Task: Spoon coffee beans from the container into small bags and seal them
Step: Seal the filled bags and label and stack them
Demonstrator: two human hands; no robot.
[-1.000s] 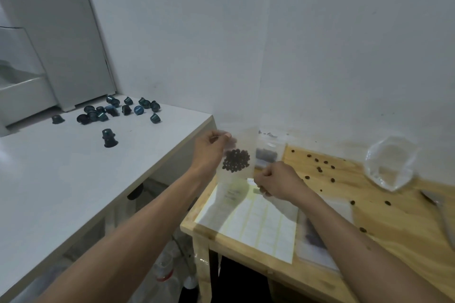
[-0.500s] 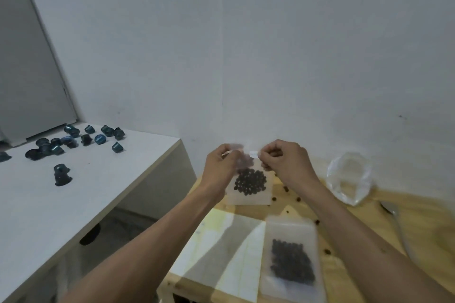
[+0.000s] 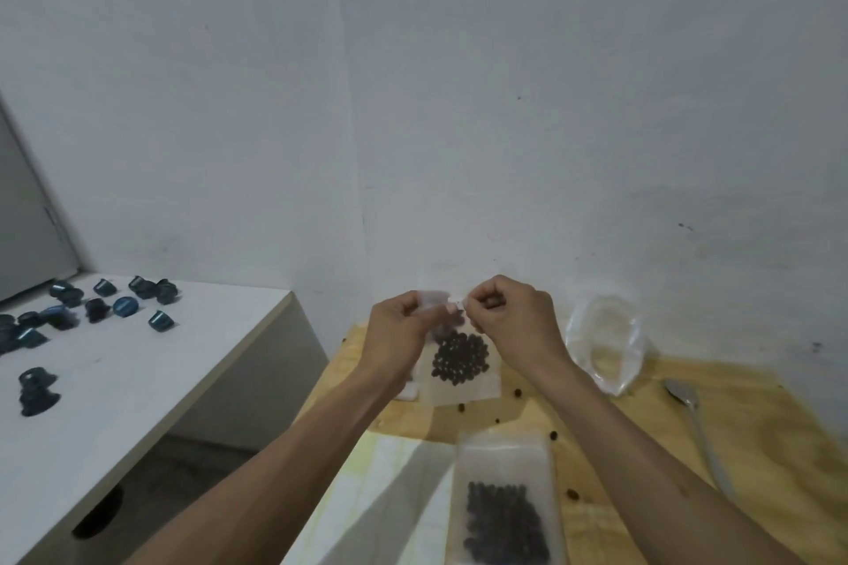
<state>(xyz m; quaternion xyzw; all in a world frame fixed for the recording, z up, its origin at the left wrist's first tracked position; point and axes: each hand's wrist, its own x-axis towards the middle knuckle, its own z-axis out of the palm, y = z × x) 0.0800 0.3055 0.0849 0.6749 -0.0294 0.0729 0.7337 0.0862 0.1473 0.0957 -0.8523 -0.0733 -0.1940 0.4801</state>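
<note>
Left hand (image 3: 397, 326) and right hand (image 3: 514, 317) pinch top edge of small bag (image 3: 459, 374) above surface (image 3: 757, 436). Bag looks light, floppy, slick; beans sag low. Best gripped at seal strip.

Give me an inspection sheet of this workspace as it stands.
Surface: wooden table, stray beans scattered on it; a white label sheet lies at its near edge.
Job's things: held bag with beans inside, up off the table; second filled bag lying flat; clear container by the wall; spoon lying on the table.
Clutter: dark blue capsules strewn on the white counter.
Hands: left hand and right hand both pinch the held bag's top edge.
Cables: nothing seen.
Surroundings: white walls; grey panel at far left.
</note>
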